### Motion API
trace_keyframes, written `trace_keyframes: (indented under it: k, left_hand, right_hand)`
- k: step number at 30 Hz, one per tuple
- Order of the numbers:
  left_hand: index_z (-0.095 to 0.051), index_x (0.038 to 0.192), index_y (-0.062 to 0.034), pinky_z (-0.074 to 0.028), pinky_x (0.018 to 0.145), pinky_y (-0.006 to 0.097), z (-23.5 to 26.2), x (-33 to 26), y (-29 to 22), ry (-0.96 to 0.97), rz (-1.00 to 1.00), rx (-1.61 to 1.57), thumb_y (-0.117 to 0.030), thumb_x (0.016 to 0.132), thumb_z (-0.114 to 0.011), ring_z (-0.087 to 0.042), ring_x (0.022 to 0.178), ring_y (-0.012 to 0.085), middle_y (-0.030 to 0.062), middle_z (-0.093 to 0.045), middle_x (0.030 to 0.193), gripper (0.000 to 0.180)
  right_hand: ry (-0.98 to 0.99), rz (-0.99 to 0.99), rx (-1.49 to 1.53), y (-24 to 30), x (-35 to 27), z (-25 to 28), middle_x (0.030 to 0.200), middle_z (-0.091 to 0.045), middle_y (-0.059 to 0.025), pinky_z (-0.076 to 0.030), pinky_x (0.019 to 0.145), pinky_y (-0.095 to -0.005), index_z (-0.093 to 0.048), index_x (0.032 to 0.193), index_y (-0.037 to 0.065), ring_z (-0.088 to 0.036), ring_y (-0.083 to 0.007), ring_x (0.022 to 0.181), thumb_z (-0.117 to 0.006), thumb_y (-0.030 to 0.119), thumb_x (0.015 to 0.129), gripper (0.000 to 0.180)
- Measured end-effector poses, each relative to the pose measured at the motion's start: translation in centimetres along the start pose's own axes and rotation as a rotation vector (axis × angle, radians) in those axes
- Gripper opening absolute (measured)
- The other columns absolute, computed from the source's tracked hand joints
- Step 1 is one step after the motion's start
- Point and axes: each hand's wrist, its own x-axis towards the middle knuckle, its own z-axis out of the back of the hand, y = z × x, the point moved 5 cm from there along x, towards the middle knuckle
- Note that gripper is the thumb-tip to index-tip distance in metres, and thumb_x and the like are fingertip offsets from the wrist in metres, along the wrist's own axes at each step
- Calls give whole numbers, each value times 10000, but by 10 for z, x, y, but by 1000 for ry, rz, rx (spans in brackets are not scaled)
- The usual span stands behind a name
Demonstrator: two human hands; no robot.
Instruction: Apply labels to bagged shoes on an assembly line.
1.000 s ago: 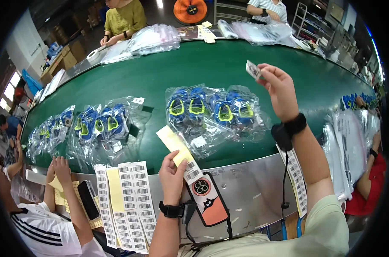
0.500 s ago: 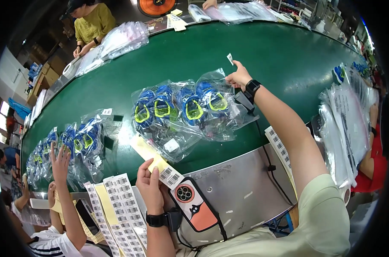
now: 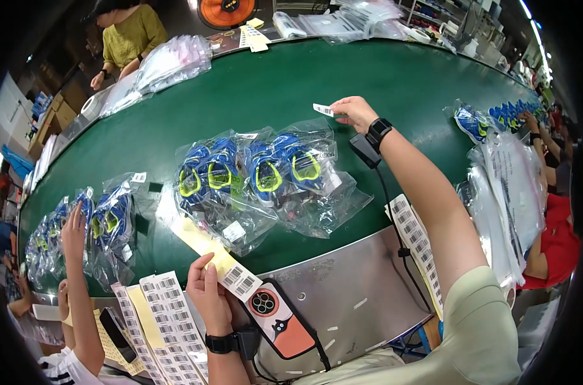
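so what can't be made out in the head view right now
All in the head view:
Label: its held end is covered by the right hand.
Label strip: the pinched part is covered by the left hand.
Phone: screen face down, hidden by its case.
Person in red: cut off by the dark rim.
Far blue shoes: too small to count.

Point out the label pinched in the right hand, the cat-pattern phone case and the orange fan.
White label point(image 3: 323, 110), head view: printed face.
Phone case point(image 3: 281, 320), head view: mid-back.
Orange fan point(image 3: 228, 13), head view: front.
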Motion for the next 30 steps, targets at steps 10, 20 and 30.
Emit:
trace_keyframes:
  k: [10,20,30]
  left_hand:
    - [-572,1131,10,-449,584,185,-4,0,-1,-2,14,4,-71,952,-517,-546,689,44,7,-592,833,204]
    - [-577,1082,7,-518,677,227,-11,0,0,30,11,-59,-117,958,-528,-608,768,97,60,-624,937,183]
    - [-625,1008,0,-502,697,228,10,-19,-23,77,-92,-23,-45,915,-576,-614,773,78,50,-664,865,115]
  right_hand:
    - [36,44,-322,-17,31,-24,672,-631,-34,-436,543,-258,-685,734,21,-562,-119,612,-718,84,755,74]
    - [-26,225,-1001,9,-7,-63,1185,-511,-210,-472,921,-408,-660,929,2,-519,-350,1153,-775,340,719,415]
    - [378,524,-287,116,-153,-174,701,-578,-4,-426,599,-223,-624,828,-9,-537,-57,690,-620,91,851,103]
